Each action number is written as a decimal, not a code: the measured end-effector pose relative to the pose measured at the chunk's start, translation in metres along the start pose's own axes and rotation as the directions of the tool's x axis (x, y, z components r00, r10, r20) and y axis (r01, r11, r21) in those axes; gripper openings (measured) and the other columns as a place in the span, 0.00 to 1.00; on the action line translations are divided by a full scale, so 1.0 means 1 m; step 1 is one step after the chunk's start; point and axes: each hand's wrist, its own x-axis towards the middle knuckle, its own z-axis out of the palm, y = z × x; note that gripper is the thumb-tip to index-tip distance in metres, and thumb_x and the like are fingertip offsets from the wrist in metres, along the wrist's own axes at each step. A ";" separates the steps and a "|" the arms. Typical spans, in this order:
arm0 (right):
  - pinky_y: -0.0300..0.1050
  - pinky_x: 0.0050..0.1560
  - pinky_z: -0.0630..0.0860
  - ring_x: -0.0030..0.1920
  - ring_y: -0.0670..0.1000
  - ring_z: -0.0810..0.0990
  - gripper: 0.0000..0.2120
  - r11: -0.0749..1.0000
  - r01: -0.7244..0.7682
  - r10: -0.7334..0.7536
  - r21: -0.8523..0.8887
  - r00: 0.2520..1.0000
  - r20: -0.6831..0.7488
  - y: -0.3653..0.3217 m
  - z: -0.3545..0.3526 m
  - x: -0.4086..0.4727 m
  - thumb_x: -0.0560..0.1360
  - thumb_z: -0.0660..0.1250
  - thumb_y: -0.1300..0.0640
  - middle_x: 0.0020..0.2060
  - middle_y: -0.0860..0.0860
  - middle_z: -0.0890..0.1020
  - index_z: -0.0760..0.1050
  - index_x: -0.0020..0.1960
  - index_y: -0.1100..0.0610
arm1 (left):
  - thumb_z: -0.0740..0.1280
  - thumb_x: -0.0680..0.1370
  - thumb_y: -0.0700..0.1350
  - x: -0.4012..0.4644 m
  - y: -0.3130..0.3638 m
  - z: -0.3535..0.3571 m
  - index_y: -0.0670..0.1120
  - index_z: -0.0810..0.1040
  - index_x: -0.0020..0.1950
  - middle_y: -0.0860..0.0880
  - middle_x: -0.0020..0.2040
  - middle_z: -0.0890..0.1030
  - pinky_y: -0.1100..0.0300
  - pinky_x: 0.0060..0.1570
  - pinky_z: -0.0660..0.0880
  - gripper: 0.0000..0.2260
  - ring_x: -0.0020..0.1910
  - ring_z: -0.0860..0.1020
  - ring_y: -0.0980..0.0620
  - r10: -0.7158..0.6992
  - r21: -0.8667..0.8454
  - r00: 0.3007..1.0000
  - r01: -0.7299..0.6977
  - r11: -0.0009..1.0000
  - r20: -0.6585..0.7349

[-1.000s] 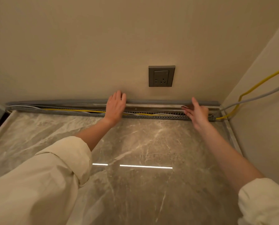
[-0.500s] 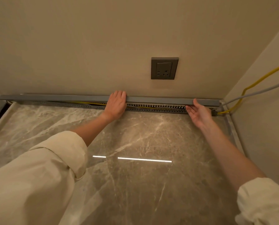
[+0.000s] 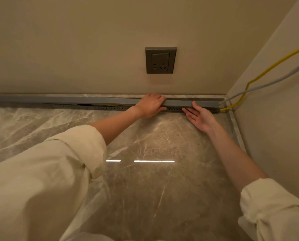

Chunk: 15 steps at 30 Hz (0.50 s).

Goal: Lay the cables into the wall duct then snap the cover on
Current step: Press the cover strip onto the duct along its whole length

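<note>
A long grey cover (image 3: 58, 99) lies along the top of the slotted grey duct (image 3: 96, 107) at the foot of the back wall. My left hand (image 3: 149, 105) rests flat on the cover near its right half, fingers over its top. My right hand (image 3: 200, 117) is palm up with straight fingers, its thumb touching the cover's front edge. A yellow cable (image 3: 265, 73) and a grey cable (image 3: 273, 80) leave the duct's right end and run up the right wall. A stretch of yellow cable shows under the cover left of my left hand.
A grey wall socket (image 3: 160, 60) sits on the back wall above the duct. The glossy marble surface (image 3: 145, 180) spreads in front, with a raised stone rim (image 3: 235, 129) along the right wall. My cream sleeves fill the lower corners.
The cover has come down from behind the duct onto its top. My left hand slid right along it, closer to my right hand, which turned palm up at the cover's front edge.
</note>
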 end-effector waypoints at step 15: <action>0.36 0.20 0.71 0.20 0.46 0.74 0.13 0.858 0.272 -0.467 -0.436 0.767 -0.440 -0.008 -0.052 0.009 0.78 0.57 0.61 0.29 0.55 0.78 0.70 0.36 0.58 | 0.64 0.77 0.49 0.025 0.018 0.006 0.40 0.70 0.56 0.39 0.54 0.79 0.48 0.46 0.73 0.14 0.50 0.77 0.39 -0.059 -0.232 0.998 0.056 0.971 -0.004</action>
